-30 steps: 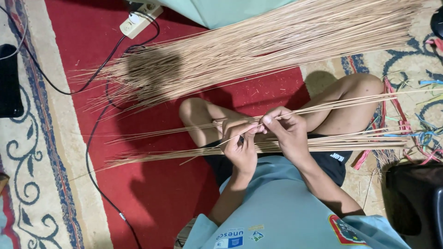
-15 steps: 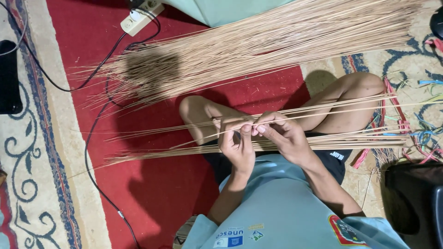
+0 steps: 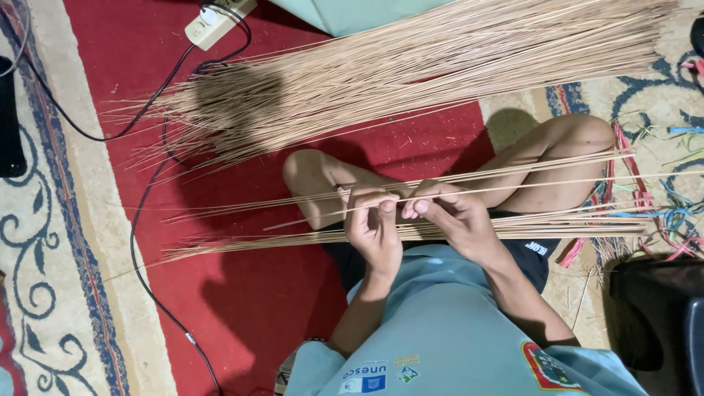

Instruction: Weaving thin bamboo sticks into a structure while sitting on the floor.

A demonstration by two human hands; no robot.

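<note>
Above my crossed legs, item one: a few thin tan sticks [image 3: 513, 189], long and straight, held crosswise in front of me and running well past both knees. My left hand [image 3: 372, 224] is closed on them, fingers curled over and thumb pressed up from below. My right hand [image 3: 451, 216] is closed too, pinching the same sticks between thumb and forefinger just beside the left; the two hands nearly touch at the thumbs.

Item two: a small flat bundle of sticks [image 3: 293, 238] of the same kind, lying across my lap under the hands, its thin ends fanning onto the red carpet [image 3: 242, 293].

Item three: my bare knees [image 3: 572, 139], one on each side, on the floor.

Item four: a large sheaf of sticks [image 3: 411, 73], spread on the carpet beyond my legs, well apart from the hands, splaying wide at one end.

Item five: a black cable [image 3: 139, 242] curving over the red carpet to a pale power strip [image 3: 213, 22] at the top edge.

Item six: a cream rug border with blue scrollwork [image 3: 44, 242] along one side.

Item seven: coloured plastic strips [image 3: 660, 213], red, blue and green, loose on the floor by the far ends of the sticks.

Item eight: my light blue shirt [image 3: 440, 330], at the bottom of the view.
</note>
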